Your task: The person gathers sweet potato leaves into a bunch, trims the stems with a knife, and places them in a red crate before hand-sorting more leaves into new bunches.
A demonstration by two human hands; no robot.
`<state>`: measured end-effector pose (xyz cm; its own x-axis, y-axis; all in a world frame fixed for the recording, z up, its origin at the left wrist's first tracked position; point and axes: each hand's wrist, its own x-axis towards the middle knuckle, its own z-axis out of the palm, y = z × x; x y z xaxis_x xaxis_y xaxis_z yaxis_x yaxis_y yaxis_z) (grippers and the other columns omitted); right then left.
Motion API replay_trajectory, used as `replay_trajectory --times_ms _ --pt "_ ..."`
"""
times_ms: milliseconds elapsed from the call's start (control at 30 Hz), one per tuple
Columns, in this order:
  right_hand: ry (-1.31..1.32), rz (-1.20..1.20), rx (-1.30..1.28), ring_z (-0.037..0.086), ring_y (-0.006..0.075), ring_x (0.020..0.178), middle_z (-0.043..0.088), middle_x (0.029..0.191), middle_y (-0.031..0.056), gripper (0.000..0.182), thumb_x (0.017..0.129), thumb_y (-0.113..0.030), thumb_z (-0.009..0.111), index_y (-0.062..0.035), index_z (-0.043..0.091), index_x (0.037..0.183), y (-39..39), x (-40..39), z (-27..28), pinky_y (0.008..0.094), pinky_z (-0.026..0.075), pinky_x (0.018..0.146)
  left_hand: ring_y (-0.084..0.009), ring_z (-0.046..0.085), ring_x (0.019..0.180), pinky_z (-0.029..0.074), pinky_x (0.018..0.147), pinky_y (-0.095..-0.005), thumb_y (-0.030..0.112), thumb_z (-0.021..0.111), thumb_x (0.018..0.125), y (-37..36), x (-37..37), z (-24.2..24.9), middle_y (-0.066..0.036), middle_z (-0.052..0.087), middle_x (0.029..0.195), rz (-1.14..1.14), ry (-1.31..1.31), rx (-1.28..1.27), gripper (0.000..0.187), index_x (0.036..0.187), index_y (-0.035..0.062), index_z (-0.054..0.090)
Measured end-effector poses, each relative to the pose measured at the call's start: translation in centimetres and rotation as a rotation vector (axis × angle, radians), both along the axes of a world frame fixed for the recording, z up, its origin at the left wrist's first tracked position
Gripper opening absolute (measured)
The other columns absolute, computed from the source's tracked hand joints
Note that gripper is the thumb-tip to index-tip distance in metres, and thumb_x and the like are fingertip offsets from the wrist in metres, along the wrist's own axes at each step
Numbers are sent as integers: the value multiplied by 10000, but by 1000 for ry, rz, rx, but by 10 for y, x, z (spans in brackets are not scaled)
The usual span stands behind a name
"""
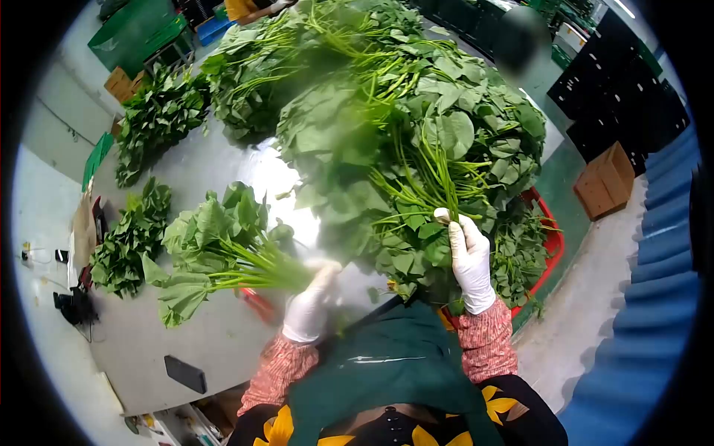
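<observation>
My left hand (309, 305), in a white glove, is closed around the stems of a bunch of leafy greens (216, 249). The leaves point left over the table, and the hand is a little blurred. In another white glove, my right hand (470, 256) pinches the ends of some green stems (444, 182) between thumb and fingers. Those stems lie at the near edge of a large heap of leafy greens (476, 111). A red object (257, 305) lies on the table just left of my left hand, partly hidden by the bunch.
Smaller piles of greens (134, 238) lie along the left of the grey table (141, 349). A dark phone-like slab (185, 374) rests near the front edge. At the right stand a red basket (554, 245) holding greens, a cardboard box (604, 182) and black crates (621, 89). Another person's arm (256, 11) shows at the back.
</observation>
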<state>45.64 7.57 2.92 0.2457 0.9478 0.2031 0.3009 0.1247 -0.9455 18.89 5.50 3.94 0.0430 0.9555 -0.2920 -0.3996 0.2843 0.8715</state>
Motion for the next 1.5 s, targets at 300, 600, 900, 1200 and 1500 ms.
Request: replay_trajectory --times_ms 300,600,900,1200,1500 --pt "153 -137 76 558 58 723 639 871 -8 263 1024 -205 552 -55 678 1200 -14 10 10 200 438 650 -66 320 457 297 475 -260 147 590 975 -3 15 10 60 371 539 -37 -126 -54 132 973 19 621" --pt "631 108 1 403 4 493 512 619 -68 485 1038 -414 493 6 646 1226 -20 0 15 166 306 472 -71 335 456 301 476 -261 160 615 961 -4 12 5 57 380 531 -54 -60 -12 133 958 30 643" --pt "417 351 -145 482 40 600 540 694 -44 399 1052 -323 492 -6 655 1234 -30 -61 9 207 422 543 -33 383 531 309 505 -213 156 631 955 9 31 31 66 460 629 -60 -13 8 116 1000 50 642" --pt "-253 408 154 609 238 713 627 825 96 288 842 -139 738 -65 709 1119 -15 -83 17 318 499 659 -188 657 761 564 697 -365 185 656 950 5 23 21 -12 552 739 -25 -306 -273 145 1020 66 617" --pt "-160 221 214 548 176 672 583 754 73 75 930 -42 643 23 670 957 -16 -96 6 288 441 611 -103 542 750 434 613 -270 217 658 954 9 15 22 8 587 884 -54 -312 -223 180 1078 92 621"
